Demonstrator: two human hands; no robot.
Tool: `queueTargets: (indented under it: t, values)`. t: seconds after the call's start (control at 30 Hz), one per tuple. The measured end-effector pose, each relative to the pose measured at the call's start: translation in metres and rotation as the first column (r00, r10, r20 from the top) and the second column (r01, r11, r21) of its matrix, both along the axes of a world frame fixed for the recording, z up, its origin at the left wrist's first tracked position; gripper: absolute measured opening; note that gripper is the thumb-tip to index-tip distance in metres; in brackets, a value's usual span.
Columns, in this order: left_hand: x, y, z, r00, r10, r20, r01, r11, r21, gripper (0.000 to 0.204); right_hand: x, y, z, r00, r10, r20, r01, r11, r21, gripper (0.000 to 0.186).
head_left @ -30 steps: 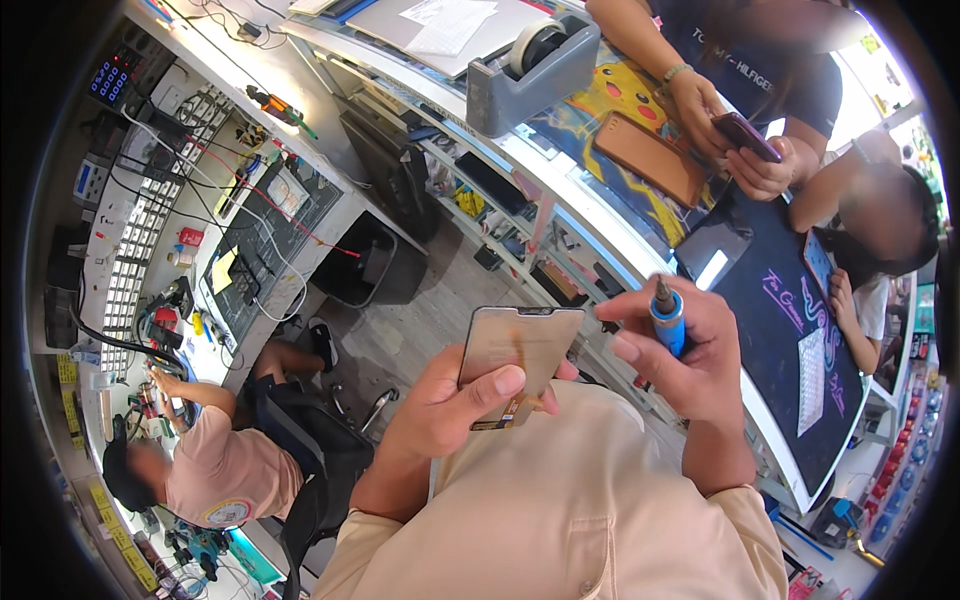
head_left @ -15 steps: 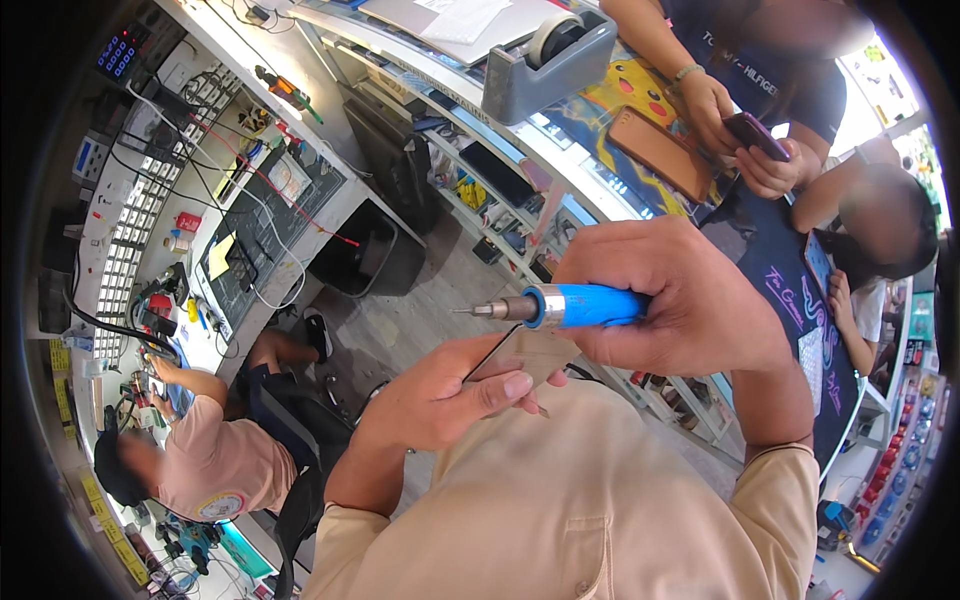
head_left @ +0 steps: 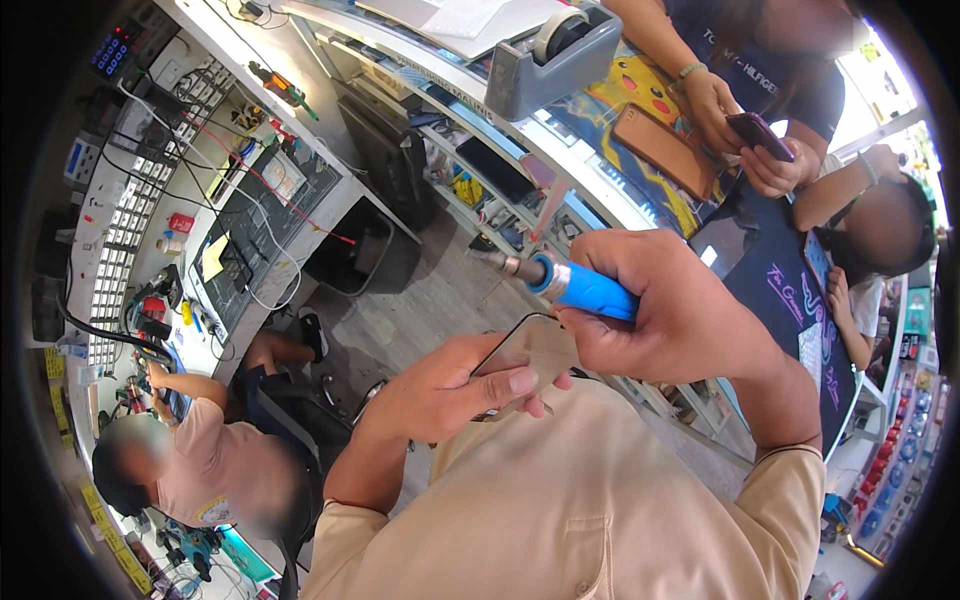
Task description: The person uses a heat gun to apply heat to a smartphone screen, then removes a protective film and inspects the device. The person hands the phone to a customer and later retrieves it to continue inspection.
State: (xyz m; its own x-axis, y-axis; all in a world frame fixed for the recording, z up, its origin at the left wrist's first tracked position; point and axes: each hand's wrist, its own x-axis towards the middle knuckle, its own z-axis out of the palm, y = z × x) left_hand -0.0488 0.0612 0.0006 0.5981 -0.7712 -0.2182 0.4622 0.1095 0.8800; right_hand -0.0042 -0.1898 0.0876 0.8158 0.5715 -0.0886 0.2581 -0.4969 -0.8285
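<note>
We see a thin, flat panel (head_left: 542, 350) held before the wearer's beige shirt (head_left: 540, 490); the left thumb covers its lower part, the right hand overlaps its upper right corner, and we cannot tell whether that hand touches it; the panel is tilted, its dark edge slanting up to the right, and foreshortening hides which way its long axis runs. A blue pen-shaped tool (head_left: 590, 290) is just above it; its long axis slopes down rightward, its metal tip pointing up and left, blurred against the floor (head_left: 450, 290); its rear end is hidden in the palm. The left hand (head_left: 425, 390) pinches the panel, thumb across the face, other fingers mostly behind; the right hand (head_left: 690, 310) has its fingers curled closed around the tool. Beyond, a grey tape dispenser (head_left: 530, 75) stands by the counter's near edge; a brown phone case (head_left: 662, 150) lies farther in.
</note>
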Motion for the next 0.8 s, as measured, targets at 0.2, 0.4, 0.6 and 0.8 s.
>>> queueTargets:
  t: [0.2, 0.4, 0.6, 0.8]
  values:
    - [0.003, 0.002, 0.003, 0.996, -0.047, -0.078, 0.047, 0.999, -0.010, 0.045, -0.002, -0.002, 0.006, 0.922, -0.091, -0.375, 0.178, 0.963, 0.204, 0.010]
    - [0.005, 0.003, 0.003, 0.995, -0.061, -0.084, 0.060, 0.998, -0.013, 0.047, 0.005, -0.008, 0.004, 0.901, -0.146, -0.408, 0.274, 0.921, 0.276, 0.010]
    - [0.005, 0.006, -0.001, 0.996, -0.066, -0.058, 0.065, 0.998, -0.013, 0.047, 0.016, -0.014, 0.000, 0.896, -0.063, -0.439, 0.310, 0.797, 0.519, 0.013]
    - [0.004, 0.008, -0.003, 0.998, -0.037, -0.060, 0.034, 0.998, -0.051, 0.045, 0.011, -0.005, -0.004, 0.981, 0.039, -0.192, 0.003, 0.977, 0.214, 0.012]
